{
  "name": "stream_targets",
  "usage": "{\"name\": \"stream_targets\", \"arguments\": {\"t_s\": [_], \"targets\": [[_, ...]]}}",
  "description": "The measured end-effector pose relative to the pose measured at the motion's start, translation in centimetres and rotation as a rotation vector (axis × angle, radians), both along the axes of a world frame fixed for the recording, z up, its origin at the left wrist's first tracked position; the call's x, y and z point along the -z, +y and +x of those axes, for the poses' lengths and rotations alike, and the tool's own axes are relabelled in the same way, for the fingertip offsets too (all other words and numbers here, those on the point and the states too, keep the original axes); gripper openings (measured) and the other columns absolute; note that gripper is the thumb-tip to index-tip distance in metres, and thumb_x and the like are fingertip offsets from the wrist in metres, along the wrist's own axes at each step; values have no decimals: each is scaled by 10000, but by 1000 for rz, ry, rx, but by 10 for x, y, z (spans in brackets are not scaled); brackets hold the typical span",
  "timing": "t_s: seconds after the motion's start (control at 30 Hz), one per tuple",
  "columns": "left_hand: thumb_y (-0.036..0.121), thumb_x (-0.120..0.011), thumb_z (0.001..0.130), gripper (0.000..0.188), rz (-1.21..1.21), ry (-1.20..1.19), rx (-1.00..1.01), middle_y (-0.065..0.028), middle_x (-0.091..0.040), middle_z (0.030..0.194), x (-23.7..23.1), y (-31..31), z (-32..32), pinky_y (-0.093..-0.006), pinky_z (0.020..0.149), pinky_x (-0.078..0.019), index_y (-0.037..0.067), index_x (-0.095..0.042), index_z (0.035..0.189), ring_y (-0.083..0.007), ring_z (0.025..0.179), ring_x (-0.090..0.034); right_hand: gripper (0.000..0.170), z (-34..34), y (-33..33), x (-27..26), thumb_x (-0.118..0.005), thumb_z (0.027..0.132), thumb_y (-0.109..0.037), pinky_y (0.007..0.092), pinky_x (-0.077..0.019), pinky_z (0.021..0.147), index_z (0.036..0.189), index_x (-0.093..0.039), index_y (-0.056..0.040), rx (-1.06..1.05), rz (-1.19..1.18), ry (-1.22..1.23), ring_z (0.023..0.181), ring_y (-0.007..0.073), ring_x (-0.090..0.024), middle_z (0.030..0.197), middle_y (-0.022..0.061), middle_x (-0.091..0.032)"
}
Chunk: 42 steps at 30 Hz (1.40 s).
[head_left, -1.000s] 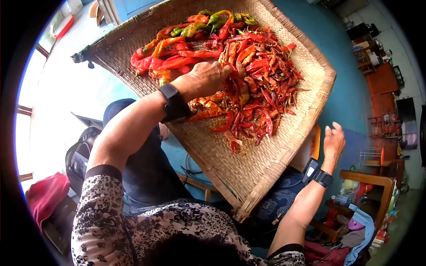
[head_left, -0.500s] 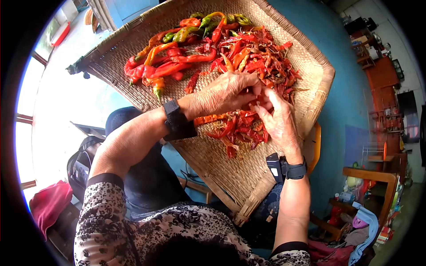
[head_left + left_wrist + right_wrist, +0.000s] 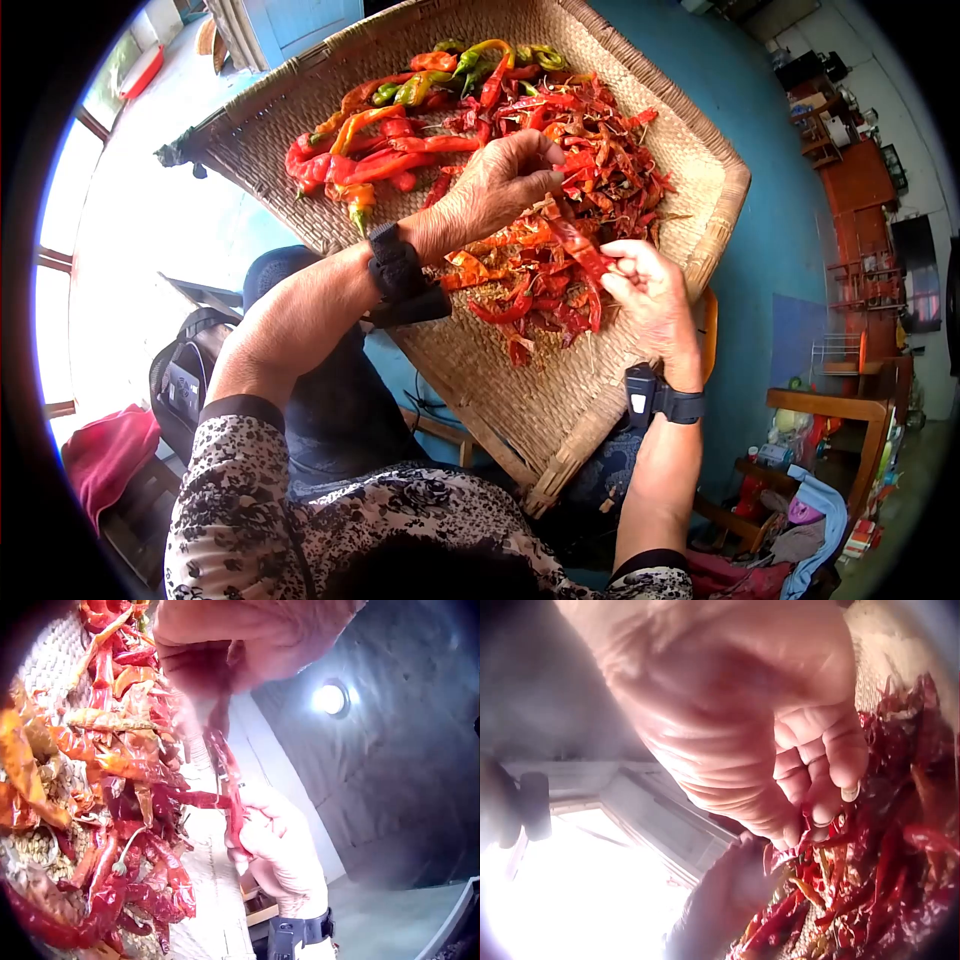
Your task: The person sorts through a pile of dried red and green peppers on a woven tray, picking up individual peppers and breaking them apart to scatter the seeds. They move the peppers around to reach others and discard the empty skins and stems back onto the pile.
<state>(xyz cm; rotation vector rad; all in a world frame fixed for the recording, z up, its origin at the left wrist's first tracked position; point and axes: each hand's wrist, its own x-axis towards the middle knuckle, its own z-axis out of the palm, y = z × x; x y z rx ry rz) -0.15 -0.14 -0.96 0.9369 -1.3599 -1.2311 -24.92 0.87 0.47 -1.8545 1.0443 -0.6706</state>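
Observation:
A torn, dried red chili pepper stretches between the two hands over the heap. My right hand pinches its lower end between thumb and fingers. At the upper end my left hand has its thumb and fingers curled together, and in the left wrist view the chili runs right up to those fingers. The fingertips partly hide that end. Beneath lies a pile of dried red chili peppers with loose seeds, on a shallow woven basket.
Fresher, glossy red and orange peppers and some green ones lie at the basket's far left. The basket rests over the person's lap. Right of it are a wooden chair and piled cloths.
The right hand came in from beyond the basket's right edge and met the left hand over the heap. Since then the hands have drawn apart, with the dried chili now stretched between them.

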Motion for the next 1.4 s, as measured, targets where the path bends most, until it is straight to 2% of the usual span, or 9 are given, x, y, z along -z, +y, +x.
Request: {"name": "stream_targets", "arguments": {"t_s": [0.13,0.27,0.4,0.57,0.67,0.73,0.83,1.0,1.4], "targets": [[71,-569,930,146,-18,-137,-52,11,-555,928,2,-2,-4,-249,783,-475,42,-539,1070,-62,857,-528,405,-21,0,-25,-653,848,-44,178,-387,512,1220,-505,15,22,349,-295,588,30,-469,740,-26,-563],[26,-543,932,167,-42,-153,19,6,-550,926,10,-2,-11,-249,795,-479,37,-525,1097,-65,867,-529,392,-28,-2,-9,-654,857,-72,171,-404,516,1218,-524,6,49,242,-172,596,38,-501,757,-14,-584],[17,-534,933,177,-14,-140,58,0,-568,934,7,-2,-12,-257,805,-487,38,-526,1109,-75,884,-550,303,-70,-17,-12,-655,871,-113,175,-419,529,1146,-585,-4,294,-45,-458,610,42,-515,790,-1,-609],[49,-550,933,186,-66,-271,43,-20,-599,908,-3,3,-12,-267,790,-495,29,-525,1117,-84,863,-572,268,-145,-27,-7,-658,860,-134,317,-497,661,1105,-617,-35,926,-578,562,724,223,-618,922,116,-666],[72,-561,932,189,-101,-334,48,-31,-613,886,-7,5,-11,-270,766,-499,26,-533,1113,-85,845,-579,249,-140,-17,-5,-664,838,-155,389,-498,751,1071,-635,-73,888,-746,1071,821,315,-627,1010,153,-649],[80,-565,930,189,-124,-365,62,-34,-619,877,-8,6,-12,-270,753,-501,26,-538,1110,-85,837,-582,248,-113,-19,-8,-645,848,-179,391,-494,803,1060,-647,-50,718,-694,554,890,304,-627,1019,160,-637],[66,-547,936,172,-145,-358,73,-33,-629,870,-7,8,-13,-280,717,-511,23,-541,1103,-89,823,-601,279,-33,-4,-15,-648,866,-188,247,-494,699,1090,-643,-21,321,-236,27,781,104,-610,885,44,-661],[65,-555,931,156,-121,-262,88,-43,-636,897,-1,8,-17,-279,763,-521,18,-565,1079,-103,873,-612,248,40,12,-3,-646,880,-216,268,-487,623,1007,-628,-4,36,-152,30,693,106,-599,771,53,-659],[88,-550,945,222,-134,-250,185,-37,-631,929,-2,15,-24,-258,795,-513,26,-537,1157,-96,890,-597,245,41,8,8,-626,906,-238,248,-474,582,929,-590,3,39,80,-137,624,89,-570,759,33,-633]]}}
